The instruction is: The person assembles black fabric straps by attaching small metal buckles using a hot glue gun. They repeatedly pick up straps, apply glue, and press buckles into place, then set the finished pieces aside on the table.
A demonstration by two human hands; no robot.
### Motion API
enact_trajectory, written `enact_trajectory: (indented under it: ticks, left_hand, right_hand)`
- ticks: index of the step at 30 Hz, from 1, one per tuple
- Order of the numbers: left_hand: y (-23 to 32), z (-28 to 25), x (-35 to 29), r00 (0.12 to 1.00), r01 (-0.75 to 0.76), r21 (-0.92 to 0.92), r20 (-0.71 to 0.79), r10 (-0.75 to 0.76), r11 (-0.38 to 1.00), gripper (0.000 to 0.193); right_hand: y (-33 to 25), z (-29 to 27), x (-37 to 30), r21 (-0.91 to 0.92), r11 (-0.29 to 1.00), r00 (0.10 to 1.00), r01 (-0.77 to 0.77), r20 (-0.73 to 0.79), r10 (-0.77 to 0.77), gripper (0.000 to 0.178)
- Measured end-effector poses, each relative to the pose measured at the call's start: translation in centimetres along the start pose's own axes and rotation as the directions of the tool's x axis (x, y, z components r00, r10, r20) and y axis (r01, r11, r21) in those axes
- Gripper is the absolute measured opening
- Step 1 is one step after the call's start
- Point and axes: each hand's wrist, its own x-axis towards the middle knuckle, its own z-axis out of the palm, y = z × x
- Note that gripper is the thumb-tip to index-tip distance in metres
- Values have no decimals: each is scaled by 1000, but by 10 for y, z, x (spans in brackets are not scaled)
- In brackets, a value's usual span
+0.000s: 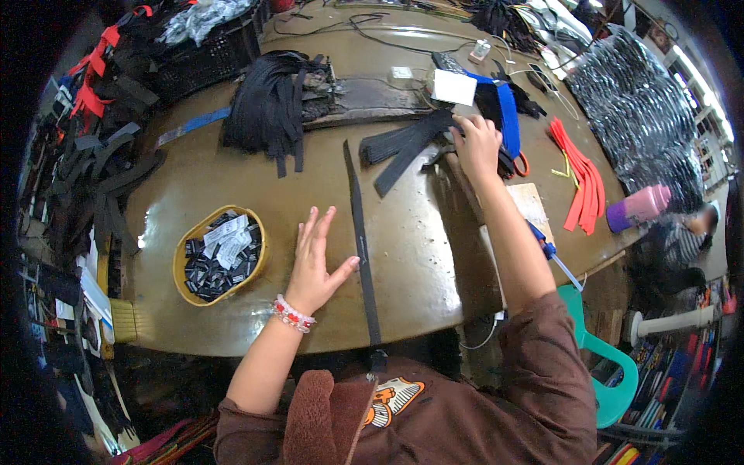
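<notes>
So the long black strap (361, 240) runs straight down the middle of the tabletop (418, 256), and everything else sits relative to it. Closest in, my left hand (316, 263) lies flat just left of the strap, fingers spread wide, thumb tip touching its edge, gripping nothing. Further left of the strap is the yellow bowl (219, 256) full of small black and white labels.

Past the strap's far end, off to the right, my right hand (477, 147) is reaching into the pile of black straps (411, 147). Fingers curl down onto the pile, but I honestly can't tell whether that grip has closed on one piece or is just resting there.

My take: keep the left palm down so the laid-out strap stays straight, and peel one single piece off the pile instead of dragging a clump.

Hard to see: my fingertips are buried in the webbing, the strap's near end drops off the tabletop edge, and the bowl's contents are too small to read.
</notes>
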Motion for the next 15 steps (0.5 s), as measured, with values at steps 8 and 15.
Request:
enact_trajectory:
  ticks: [8,15]
  left_hand:
    - [3,-4,9,999,-15,-81,-37,12,997,65]
    - [91,-51,13,925,-143,-1,-355,134,990,44]
  right_hand:
    - [-22,-11,40,-55,998,970,18,243,-5,14]
    - [-135,-217,-28,566,818,882,101,330,-337,10]
